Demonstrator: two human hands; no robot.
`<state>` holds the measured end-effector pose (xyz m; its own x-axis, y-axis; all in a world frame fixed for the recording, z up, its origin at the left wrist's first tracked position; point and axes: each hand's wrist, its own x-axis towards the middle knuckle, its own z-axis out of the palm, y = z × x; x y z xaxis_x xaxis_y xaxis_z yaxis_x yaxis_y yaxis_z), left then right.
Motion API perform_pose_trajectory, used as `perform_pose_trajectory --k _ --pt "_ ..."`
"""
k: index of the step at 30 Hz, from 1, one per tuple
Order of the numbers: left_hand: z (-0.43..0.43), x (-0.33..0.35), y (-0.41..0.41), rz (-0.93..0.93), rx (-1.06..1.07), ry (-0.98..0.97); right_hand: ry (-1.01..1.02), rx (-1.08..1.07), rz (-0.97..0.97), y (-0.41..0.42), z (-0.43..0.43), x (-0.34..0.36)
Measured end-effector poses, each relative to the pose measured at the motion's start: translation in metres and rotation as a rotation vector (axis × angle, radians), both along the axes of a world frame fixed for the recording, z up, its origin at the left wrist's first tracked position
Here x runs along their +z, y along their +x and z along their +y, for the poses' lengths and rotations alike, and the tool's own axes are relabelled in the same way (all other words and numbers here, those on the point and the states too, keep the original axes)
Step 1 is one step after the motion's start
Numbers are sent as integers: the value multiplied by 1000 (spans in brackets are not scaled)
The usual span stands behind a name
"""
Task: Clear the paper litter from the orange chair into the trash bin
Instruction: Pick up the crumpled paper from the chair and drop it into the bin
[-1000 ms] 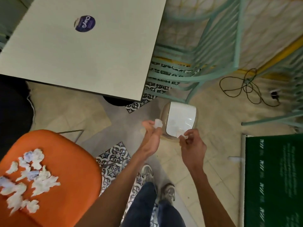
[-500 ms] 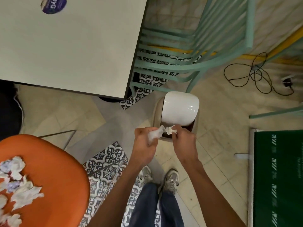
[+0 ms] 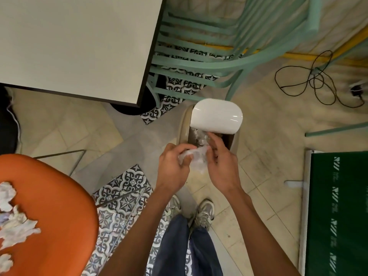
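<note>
Left hand (image 3: 173, 170) curled round paper wad (image 3: 196, 159). Right hand (image 3: 222, 166) pinches wad's right side, fingers half bent. Wad held over near rim of bin (image 3: 184, 124), lid (image 3: 217, 115) tipped up. Scraps (image 3: 14, 224) lie on chair (image 3: 55, 206), near left. Table (image 3: 79, 42) far left.

A pale table (image 3: 79, 42) fills the far left, with a teal chair (image 3: 209, 64) just right of it. A black cable (image 3: 316, 75) lies tangled far right; a green board (image 3: 338, 196) sits near right.
</note>
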<state>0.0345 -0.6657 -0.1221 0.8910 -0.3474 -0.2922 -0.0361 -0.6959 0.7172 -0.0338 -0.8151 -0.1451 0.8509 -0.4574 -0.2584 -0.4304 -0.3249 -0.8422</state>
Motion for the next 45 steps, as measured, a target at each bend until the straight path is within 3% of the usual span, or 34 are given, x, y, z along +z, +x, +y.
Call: perform_pose_trajectory --k 2,8,14,22,28,33,38,45 --pt "-7 -6 1 -1 46 -55 62 3 1 -3 -2 3" --pt "-31 -4 2 284 245 -305 246 35 -16 -6 -4 3" --pt "-37 -1 -5 482 328 -386 -32 -37 5 -8 -8 -2" --pt "-40 3 -3 232 280 -223 -282 -30 -69 -13 18 13" --pt "-31 4 14 -174 214 -11 -598 214 155 0 11 4" --pt "-28 -12 35 -22 160 113 -684 349 358 14 12 0" --pt "-21 -16 46 -42 110 117 -746 428 516 29 22 -12" --pt "-19 -18 44 -32 138 76 -655 474 602 48 21 -22"
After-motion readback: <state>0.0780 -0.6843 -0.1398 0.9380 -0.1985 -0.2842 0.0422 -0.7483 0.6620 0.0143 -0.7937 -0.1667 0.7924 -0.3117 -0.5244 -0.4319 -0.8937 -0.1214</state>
